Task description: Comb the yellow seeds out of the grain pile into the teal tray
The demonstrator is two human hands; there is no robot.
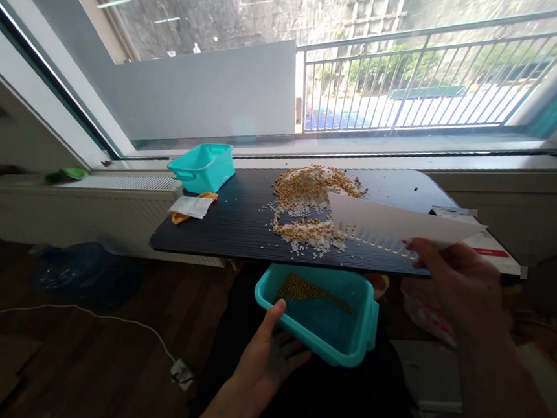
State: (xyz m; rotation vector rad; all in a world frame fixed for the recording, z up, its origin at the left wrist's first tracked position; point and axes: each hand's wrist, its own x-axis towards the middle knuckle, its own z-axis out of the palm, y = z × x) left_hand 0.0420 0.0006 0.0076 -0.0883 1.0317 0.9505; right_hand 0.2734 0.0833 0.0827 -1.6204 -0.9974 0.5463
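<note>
Dark table (237,231) held a mixed pile of beans and rice (302,185), teal tub (329,327) with some beans (305,289) sat at its near edge, left hand (265,357) fingers clamped on tub, right hand (470,281) fingers pinched slotted white card (395,218) beside pile.

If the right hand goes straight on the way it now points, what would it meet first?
Its held white sheet would probably meet the loose grains first, though depth is unclear.
</note>
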